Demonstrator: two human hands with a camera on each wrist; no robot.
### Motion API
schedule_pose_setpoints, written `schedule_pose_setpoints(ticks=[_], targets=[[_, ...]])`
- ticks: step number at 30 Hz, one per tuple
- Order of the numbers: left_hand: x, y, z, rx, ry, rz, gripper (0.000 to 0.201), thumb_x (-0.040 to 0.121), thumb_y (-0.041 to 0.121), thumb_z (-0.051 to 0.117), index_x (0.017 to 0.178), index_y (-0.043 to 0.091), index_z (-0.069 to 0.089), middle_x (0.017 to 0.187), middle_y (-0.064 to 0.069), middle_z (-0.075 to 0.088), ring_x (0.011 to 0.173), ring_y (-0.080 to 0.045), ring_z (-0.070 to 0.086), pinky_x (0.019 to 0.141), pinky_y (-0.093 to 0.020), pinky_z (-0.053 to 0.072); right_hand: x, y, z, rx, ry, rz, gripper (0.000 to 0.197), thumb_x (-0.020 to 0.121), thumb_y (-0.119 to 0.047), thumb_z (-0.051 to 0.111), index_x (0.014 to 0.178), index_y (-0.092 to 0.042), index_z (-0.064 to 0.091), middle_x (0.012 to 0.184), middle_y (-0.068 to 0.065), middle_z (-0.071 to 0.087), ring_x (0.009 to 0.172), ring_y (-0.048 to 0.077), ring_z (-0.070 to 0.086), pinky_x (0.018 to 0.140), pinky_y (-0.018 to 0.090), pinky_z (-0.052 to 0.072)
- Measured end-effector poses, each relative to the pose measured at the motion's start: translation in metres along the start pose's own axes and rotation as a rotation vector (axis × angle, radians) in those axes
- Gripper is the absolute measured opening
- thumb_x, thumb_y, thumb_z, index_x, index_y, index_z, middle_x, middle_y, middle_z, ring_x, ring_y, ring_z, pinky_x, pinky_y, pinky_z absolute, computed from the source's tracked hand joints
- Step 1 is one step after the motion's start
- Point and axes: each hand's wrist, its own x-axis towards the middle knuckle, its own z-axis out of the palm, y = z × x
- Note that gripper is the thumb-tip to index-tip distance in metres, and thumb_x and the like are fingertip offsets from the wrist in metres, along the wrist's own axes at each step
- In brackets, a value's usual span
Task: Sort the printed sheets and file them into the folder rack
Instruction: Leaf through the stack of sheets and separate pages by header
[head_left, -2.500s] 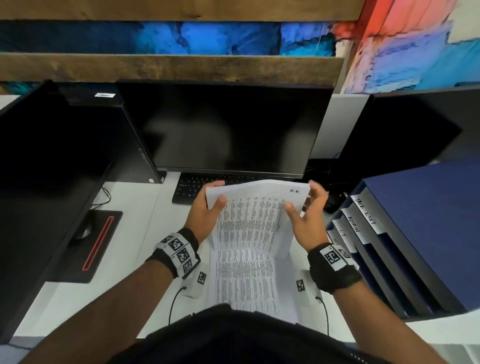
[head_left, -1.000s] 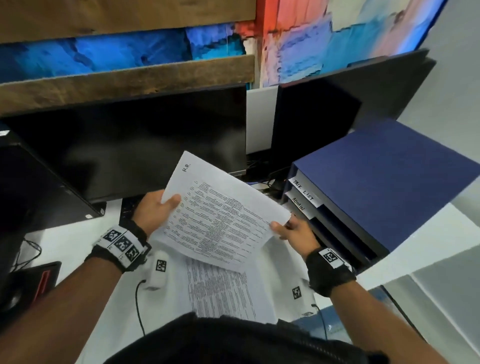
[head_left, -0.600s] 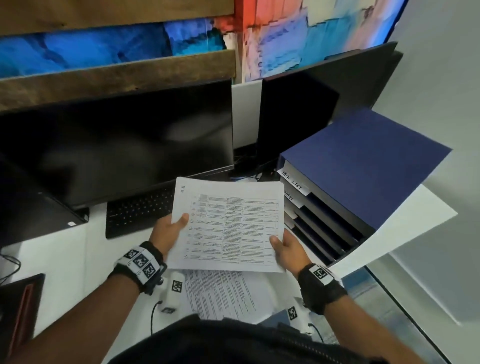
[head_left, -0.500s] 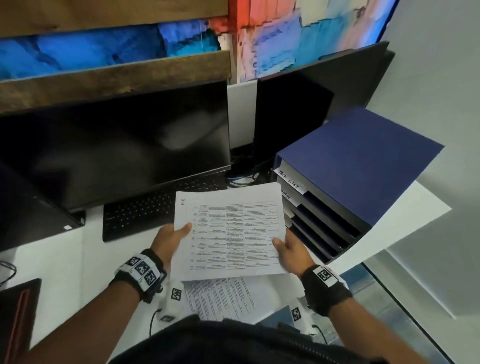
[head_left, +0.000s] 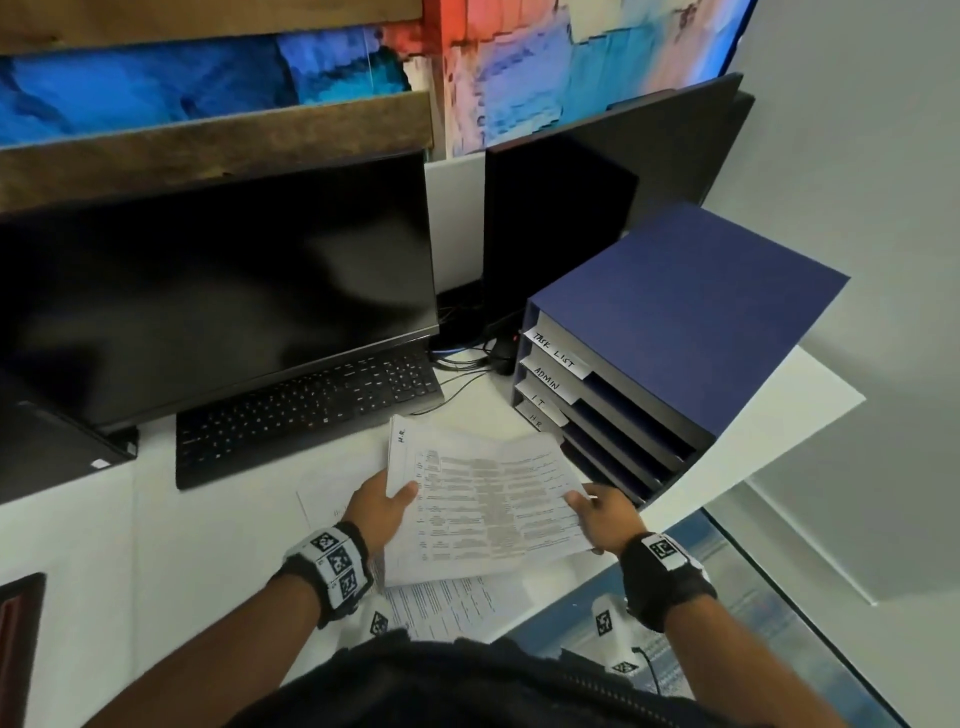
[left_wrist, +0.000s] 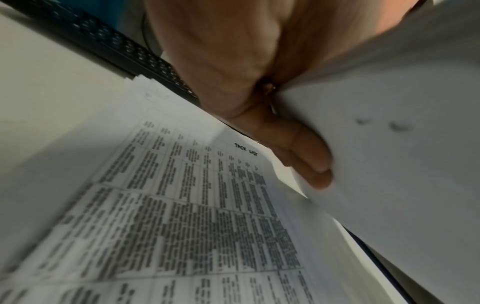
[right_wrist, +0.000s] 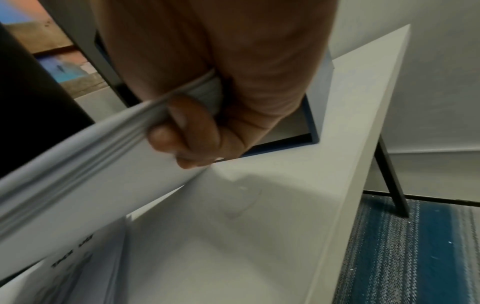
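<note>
Holding a thin bundle of white printed sheets marked "H.R." (head_left: 483, 499) up off the white surface (head_left: 156, 545), near the dark blue folder rack with four labelled slots (head_left: 675, 312). Left hand (head_left: 382, 512) clamped on the bundle's left edge, thumb on top, fingers (left_wrist: 309, 160) underneath. Right hand (head_left: 600, 514) clamped on the right edge, fingers (right_wrist: 187, 127) curled under the paper. Hands well apart, one at each side.

Rack standing at the far right, slots marked TASK LIST, ADMIN, IT and HR from top to bottom. HR slot (head_left: 540, 423) lowest, just beyond the bundle's far right corner. Not yet pushed in.

More white printed sheets (head_left: 447, 605) lying flat on the surface under the bundle, top one marked "TASK LIST". Probably early to middle of the job: one bundle picked and ready to file, the flat pile left to sort. Cannot tell if the slots hold any paper.

Black keyboard (head_left: 306, 410) and black screen (head_left: 218, 291) at the far left.
</note>
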Motion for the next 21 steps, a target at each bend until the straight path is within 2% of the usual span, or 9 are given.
schedule_pose_setpoints(ticks=[3,7,10,13,15,16,18,20,21], targets=[[0.007,0.015,0.011,-0.003,0.045,0.01,0.035,0.096,0.033,0.048,0.128,0.021,0.054,0.126,0.0,0.062,0.111,-0.021,0.06,0.096,-0.039,0.048,0.005,0.005,-0.012,0.161,0.082,0.088,0.024,0.095,-0.033,0.051,0.098,-0.012,0.063,0.077,0.011,0.065,0.057,0.018,0.057,0.047,0.027,0.05],[0.018,0.03,0.021,0.023,0.125,-0.005,0.036,0.097,0.028,0.047,0.131,0.017,0.053,0.128,-0.005,0.06,0.113,-0.025,0.058,0.09,-0.031,0.045,0.009,0.01,-0.018,0.52,0.053,0.168,0.02,0.095,-0.018,0.054,0.106,-0.004,0.062,0.093,0.014,0.068,0.063,0.018,0.056,0.059,0.029,0.053],[0.026,0.032,0.025,0.037,0.138,-0.006,0.036,0.097,0.027,0.047,0.13,0.016,0.052,0.129,-0.006,0.059,0.115,-0.027,0.057,0.095,-0.035,0.045,0.01,0.01,-0.021,0.656,0.031,0.175,0.019,0.093,-0.008,0.055,0.108,0.002,0.06,0.091,0.015,0.066,0.062,0.019,0.053,0.065,0.03,0.055],[0.033,0.03,0.026,0.043,0.145,-0.016,0.036,0.096,0.028,0.048,0.129,0.015,0.053,0.129,-0.007,0.059,0.115,-0.027,0.057,0.096,-0.036,0.046,0.011,0.012,-0.02,0.733,0.022,0.167,0.028,0.09,-0.006,0.06,0.112,0.01,0.055,0.091,0.022,0.061,0.069,0.022,0.057,0.07,0.029,0.055],[0.036,0.028,0.027,0.026,0.156,-0.029,0.035,0.096,0.027,0.048,0.129,0.014,0.053,0.129,-0.008,0.059,0.115,-0.028,0.057,0.096,-0.036,0.045,0.01,0.014,-0.015,0.809,0.03,0.171,0.02,0.087,-0.005,0.064,0.101,0.006,0.054,0.094,0.027,0.059,0.082,0.025,0.063,0.075,0.027,0.057],[0.037,0.027,0.028,0.014,0.16,-0.033,0.035,0.096,0.026,0.048,0.129,0.014,0.053,0.13,-0.008,0.059,0.116,-0.028,0.056,0.097,-0.037,0.045,0.009,0.015,-0.011,0.857,0.039,0.164,0.012,0.086,-0.003,0.064,0.089,0.0,0.053,0.088,0.024,0.057,0.086,0.026,0.063,0.075,0.026,0.057],[0.039,0.026,0.03,-0.002,0.164,-0.042,0.036,0.097,0.025,0.048,0.13,0.014,0.052,0.131,-0.008,0.058,0.118,-0.028,0.055,0.099,-0.036,0.044,0.008,0.017,-0.005,0.92,0.073,0.154,0.018,0.088,-0.001,0.062,0.078,-0.007,0.048,0.074,0.012,0.05,0.083,0.023,0.063,0.074,0.024,0.057],[0.037,0.027,0.034,-0.03,0.16,-0.055,0.036,0.097,0.024,0.047,0.131,0.013,0.052,0.13,-0.008,0.058,0.118,-0.028,0.055,0.098,-0.035,0.043,0.007,0.018,0.0,1.001,0.077,0.158,0.007,0.091,-0.004,0.059,0.091,-0.001,0.052,0.076,0.01,0.054,0.082,0.021,0.064,0.072,0.024,0.057],[0.036,0.027,0.037,-0.049,0.157,-0.066,0.036,0.097,0.024,0.047,0.131,0.013,0.051,0.13,-0.007,0.058,0.118,-0.028,0.055,0.098,-0.035,0.044,0.006,0.018,0.001,1.016,0.092,0.18,0.012,0.092,-0.006,0.057,0.099,0.003,0.053,0.081,0.012,0.058,0.084,0.022,0.065,0.072,0.024,0.058]])
